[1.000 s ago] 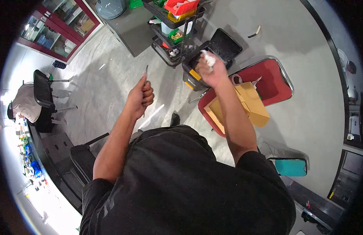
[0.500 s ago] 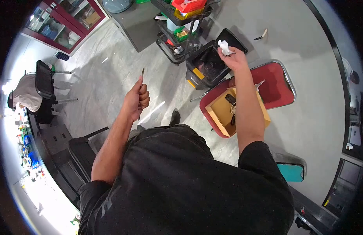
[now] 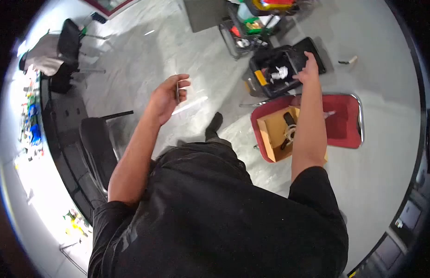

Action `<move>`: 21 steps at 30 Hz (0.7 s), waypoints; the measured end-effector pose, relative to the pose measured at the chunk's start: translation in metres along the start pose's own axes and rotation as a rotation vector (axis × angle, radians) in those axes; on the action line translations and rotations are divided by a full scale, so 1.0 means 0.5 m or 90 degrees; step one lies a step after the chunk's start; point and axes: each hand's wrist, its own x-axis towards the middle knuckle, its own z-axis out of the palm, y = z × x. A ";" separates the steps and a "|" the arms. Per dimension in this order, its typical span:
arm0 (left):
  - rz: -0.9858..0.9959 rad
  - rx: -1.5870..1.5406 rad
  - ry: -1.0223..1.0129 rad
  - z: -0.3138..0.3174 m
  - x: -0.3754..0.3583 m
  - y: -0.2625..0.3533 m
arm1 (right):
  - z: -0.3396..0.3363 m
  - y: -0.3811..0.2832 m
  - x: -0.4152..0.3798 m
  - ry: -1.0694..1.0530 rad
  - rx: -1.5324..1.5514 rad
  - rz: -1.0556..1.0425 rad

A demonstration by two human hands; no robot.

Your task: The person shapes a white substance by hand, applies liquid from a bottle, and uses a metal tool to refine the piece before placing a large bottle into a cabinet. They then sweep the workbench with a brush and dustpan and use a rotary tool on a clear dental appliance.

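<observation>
My right hand [image 3: 309,70] is open at the right side of a black bin [image 3: 255,65] with yellow patches, its fingers apart and nothing in them. Inside the bin lies a crumpled white piece [image 3: 280,72], perhaps tissue or paper. The bin's black lid [image 3: 314,53] is folded back behind that hand. Out in front of my body, my left hand [image 3: 166,97] holds a thin, slim stick-like object [image 3: 177,91] between thumb and fingers; its kind cannot be made out. My right forearm partly covers a cardboard box [image 3: 267,141] holding a dark item and a cable.
The cardboard box rests on a red chair [image 3: 342,127]. A multi-tier cart [image 3: 229,39] with coloured trays stands beyond the bin. A dark chair [image 3: 97,143] and a bright, cluttered bench [image 3: 43,185] are at left, near a seated person [image 3: 46,53]. A small object [image 3: 348,60] lies on the floor.
My right hand has let go of the crumpled white piece, which is now down in the bin, and its fingers have opened. My left fingers have loosened from a fist. The view has shifted.
</observation>
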 end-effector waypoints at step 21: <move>0.516 -0.186 0.541 -0.377 -0.784 -0.320 | 0.341 0.780 -1.102 -1.273 -0.755 0.032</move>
